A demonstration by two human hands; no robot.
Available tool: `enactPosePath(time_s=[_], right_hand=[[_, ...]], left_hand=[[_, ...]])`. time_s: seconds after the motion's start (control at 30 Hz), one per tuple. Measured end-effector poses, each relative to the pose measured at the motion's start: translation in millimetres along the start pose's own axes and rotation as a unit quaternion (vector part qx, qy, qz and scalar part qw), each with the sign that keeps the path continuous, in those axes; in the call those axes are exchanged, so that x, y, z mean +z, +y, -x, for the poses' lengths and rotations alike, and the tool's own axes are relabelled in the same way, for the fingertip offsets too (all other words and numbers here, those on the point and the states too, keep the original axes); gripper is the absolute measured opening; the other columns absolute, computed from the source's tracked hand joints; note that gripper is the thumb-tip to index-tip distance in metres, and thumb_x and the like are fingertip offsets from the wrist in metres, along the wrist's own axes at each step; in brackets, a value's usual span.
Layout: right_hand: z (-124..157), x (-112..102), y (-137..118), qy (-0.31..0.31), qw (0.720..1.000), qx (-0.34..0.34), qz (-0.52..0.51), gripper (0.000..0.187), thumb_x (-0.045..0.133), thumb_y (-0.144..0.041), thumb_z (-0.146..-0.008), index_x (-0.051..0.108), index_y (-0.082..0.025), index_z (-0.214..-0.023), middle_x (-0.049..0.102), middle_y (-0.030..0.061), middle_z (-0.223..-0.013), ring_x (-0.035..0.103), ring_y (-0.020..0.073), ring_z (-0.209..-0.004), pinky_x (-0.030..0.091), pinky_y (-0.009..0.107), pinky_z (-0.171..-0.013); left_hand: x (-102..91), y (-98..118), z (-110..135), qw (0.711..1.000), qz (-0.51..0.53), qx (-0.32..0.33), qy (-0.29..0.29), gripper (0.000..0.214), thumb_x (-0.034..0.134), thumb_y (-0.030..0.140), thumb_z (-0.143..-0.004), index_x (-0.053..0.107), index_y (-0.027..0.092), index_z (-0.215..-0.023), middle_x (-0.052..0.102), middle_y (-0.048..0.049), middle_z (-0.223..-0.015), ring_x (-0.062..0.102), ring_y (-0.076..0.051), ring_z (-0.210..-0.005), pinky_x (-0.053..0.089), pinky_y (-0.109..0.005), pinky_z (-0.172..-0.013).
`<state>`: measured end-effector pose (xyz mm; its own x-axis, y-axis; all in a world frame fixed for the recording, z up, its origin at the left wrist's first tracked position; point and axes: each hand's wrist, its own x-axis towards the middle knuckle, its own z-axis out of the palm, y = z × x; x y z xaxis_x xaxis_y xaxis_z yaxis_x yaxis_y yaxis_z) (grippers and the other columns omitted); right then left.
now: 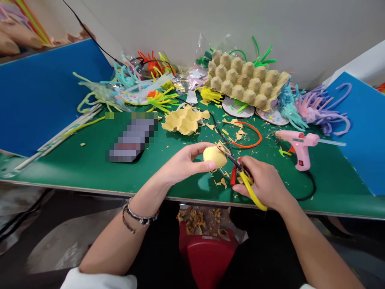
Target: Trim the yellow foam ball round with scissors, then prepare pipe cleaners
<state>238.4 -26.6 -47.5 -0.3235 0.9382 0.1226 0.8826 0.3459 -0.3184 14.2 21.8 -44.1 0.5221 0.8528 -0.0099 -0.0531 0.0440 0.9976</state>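
Green craft table (75, 168) | left hand (183, 160) pinches yellow egg-carton cup (214, 156), steadying it for trimming | right hand (264, 182) closed around yellow-handled scissors (240, 172), blades at cup's edge

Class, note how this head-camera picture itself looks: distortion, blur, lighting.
Head view: wide-angle bend bows the green table edge; a pixelated block hides one item; light is even, with soft shadows under the left hand and right hand; the yellow cup and scissors are sharp.

Matt, rough pulp egg tray (245, 82); glossy pink plastic glue gun (297, 144); smooth green tabletop (75, 168).
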Motion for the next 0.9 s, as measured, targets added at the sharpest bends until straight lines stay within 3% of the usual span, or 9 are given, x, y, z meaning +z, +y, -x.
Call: enactPosePath(time_s=[0.23, 0.4, 0.53, 0.73, 0.9], right_hand=[[1.7, 3.6, 4.4, 0.072, 0.996, -0.051, -0.009, 0.054, 0.047, -0.074, -0.078, 0.041, -0.023, -0.062, 0.047, -0.0022, -0.052, 0.039, 0.0118, -0.046, 0.023, 0.025, -0.048], [3.4, 1.7, 6.0, 0.126, 0.988, -0.089, 0.009, 0.051, 0.043, -0.064, -0.087, 0.046, -0.021, -0.06, 0.046, -0.0021, -0.05, 0.037, 0.0102, -0.045, 0.023, 0.024, -0.048], [3.2, -1.2, 5.0, 0.121, 0.989, -0.088, 0.009, 0.05, 0.042, -0.061, -0.089, 0.047, -0.021, -0.06, 0.047, -0.0015, -0.05, 0.038, 0.0105, -0.046, 0.023, 0.024, -0.049], [1.8, -2.3, 4.6, 0.103, 0.991, -0.068, -0.051, 0.049, 0.042, -0.06, -0.088, 0.042, -0.022, -0.057, 0.042, -0.003, -0.05, 0.035, 0.0098, -0.046, 0.025, 0.022, -0.047], [-1.1, -1.3, 3.9, 0.091, 0.993, -0.006, -0.077, 0.041, 0.05, -0.061, -0.081, 0.045, -0.022, -0.067, 0.046, -0.0034, -0.055, 0.038, 0.0107, -0.048, 0.028, 0.022, -0.048]], left_hand=[[-0.9, -2.7, 0.7, 1.0, -0.01, 0.01, 0.018, 0.059, 0.084, 0.052, -0.057, 0.069, 0.016, -0.101, 0.071, -0.0077, -0.102, 0.064, -0.022, -0.094, 0.05, -0.033, -0.083], [1.9, -0.4, 0.5, 1.0, 0.02, 0.0, 0.024, 0.061, 0.086, 0.052, -0.051, 0.069, 0.017, -0.098, 0.07, -0.0053, -0.096, 0.063, -0.019, -0.087, 0.05, -0.029, -0.077], [3.2, 0.8, -0.1, 0.999, 0.04, -0.02, 0.022, 0.062, 0.087, 0.053, -0.049, 0.068, 0.016, -0.096, 0.069, -0.0041, -0.088, 0.061, -0.016, -0.078, 0.05, -0.027, -0.07], [-2.1, -0.9, 0.1, 0.999, 0.02, -0.005, 0.045, 0.062, 0.084, 0.055, -0.053, 0.067, 0.015, -0.097, 0.069, -0.0053, -0.087, 0.061, -0.017, -0.078, 0.048, -0.028, -0.072], [-2.4, -3.9, 0.1, 0.998, -0.022, 0.036, 0.041, 0.056, 0.083, 0.049, -0.058, 0.065, 0.017, -0.101, 0.068, -0.0061, -0.099, 0.062, -0.02, -0.09, 0.047, -0.031, -0.08]])
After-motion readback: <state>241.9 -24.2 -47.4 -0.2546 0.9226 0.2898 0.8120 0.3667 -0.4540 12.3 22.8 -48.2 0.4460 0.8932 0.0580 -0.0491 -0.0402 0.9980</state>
